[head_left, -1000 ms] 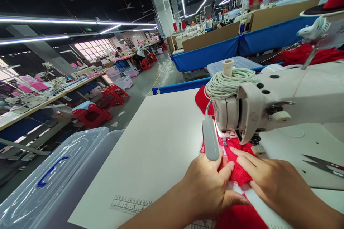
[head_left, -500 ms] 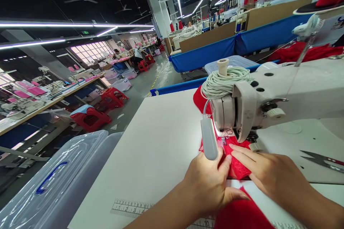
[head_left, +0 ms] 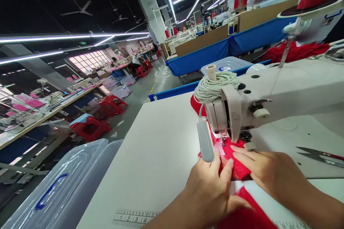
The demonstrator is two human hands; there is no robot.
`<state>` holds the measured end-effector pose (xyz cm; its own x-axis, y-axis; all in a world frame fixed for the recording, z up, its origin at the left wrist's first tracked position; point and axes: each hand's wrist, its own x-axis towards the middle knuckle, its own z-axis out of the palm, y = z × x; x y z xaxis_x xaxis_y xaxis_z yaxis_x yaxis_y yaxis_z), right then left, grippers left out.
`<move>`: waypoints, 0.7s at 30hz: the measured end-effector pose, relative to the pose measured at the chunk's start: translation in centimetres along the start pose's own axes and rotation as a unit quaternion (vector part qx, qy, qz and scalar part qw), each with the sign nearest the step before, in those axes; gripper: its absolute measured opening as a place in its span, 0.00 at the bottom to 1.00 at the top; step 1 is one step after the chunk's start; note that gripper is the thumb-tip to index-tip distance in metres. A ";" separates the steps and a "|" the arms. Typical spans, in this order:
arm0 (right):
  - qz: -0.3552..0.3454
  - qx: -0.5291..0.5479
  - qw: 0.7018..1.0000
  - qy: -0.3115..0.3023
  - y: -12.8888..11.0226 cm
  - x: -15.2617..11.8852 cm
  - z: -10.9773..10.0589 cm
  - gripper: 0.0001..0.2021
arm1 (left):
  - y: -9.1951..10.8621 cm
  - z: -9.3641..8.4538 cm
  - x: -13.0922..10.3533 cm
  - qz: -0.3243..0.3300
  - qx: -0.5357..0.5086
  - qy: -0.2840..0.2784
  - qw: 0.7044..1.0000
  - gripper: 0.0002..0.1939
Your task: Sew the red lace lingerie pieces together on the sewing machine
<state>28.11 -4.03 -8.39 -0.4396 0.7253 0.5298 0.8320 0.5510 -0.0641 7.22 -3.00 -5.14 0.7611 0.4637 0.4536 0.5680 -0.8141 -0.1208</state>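
Red lace fabric (head_left: 240,166) lies under the needle area of a white sewing machine (head_left: 217,116), beside a paler strip. My left hand (head_left: 208,186) is closed on the fabric just in front of the presser foot (head_left: 223,142), its thumb across a plain red piece (head_left: 247,214) nearer me. Partly hidden by a grey lamp (head_left: 206,141) are its front fingertips. Flat on the lace, to the right of the foot, rest the stretched fingers of my right hand (head_left: 271,168); its palm side is hidden.
Thread snips (head_left: 319,155) lie on the machine bed at right. A ruler scale (head_left: 134,218) runs along the table's near edge. Left of the white table (head_left: 158,150) stands a lidded plastic bin (head_left: 70,171). Red stools (head_left: 90,127) and other workstations are beyond.
The camera view has shifted slightly, so the machine appears farther left. Both hands keep nearly the same places on the red fabric, and more of the pale strip shows by the foot.
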 end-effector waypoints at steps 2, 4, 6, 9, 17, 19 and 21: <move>-0.004 -0.005 1.000 0.009 -0.1 0.1 0.0 0.24 | 0.0 0.1 0.0 0.000 0.007 0.009 1.000 0.46; -0.011 -0.012 1.000 0.024 -0.2 0.1 -0.1 0.24 | 0.1 0.3 0.1 0.002 0.013 0.021 1.000 0.45; -0.017 -0.017 0.999 0.036 -0.3 0.2 -0.2 0.24 | 0.1 0.4 0.1 0.005 0.016 0.030 0.999 0.45; -0.019 -0.020 0.999 0.043 -0.4 0.4 -0.2 0.22 | 0.1 0.6 -0.1 0.005 0.018 0.032 0.999 0.45; -0.010 -0.028 0.999 0.016 -0.2 0.6 0.1 0.15 | -0.1 0.8 -0.3 -0.011 0.023 0.018 1.000 0.46; -0.009 -0.030 0.999 0.018 -0.2 0.7 0.0 0.14 | -0.2 0.9 -0.3 -0.009 0.025 0.014 1.000 0.46; -0.006 -0.023 0.999 0.024 -0.2 0.8 0.0 0.18 | -0.3 1.0 -0.4 -0.004 0.030 -0.002 1.000 0.45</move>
<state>27.63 -3.56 -7.91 -0.4337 0.6977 0.5702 0.8419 0.5392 -0.0194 7.05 -2.54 -6.20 0.7572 0.4722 0.4513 0.5922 -0.7879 -0.1690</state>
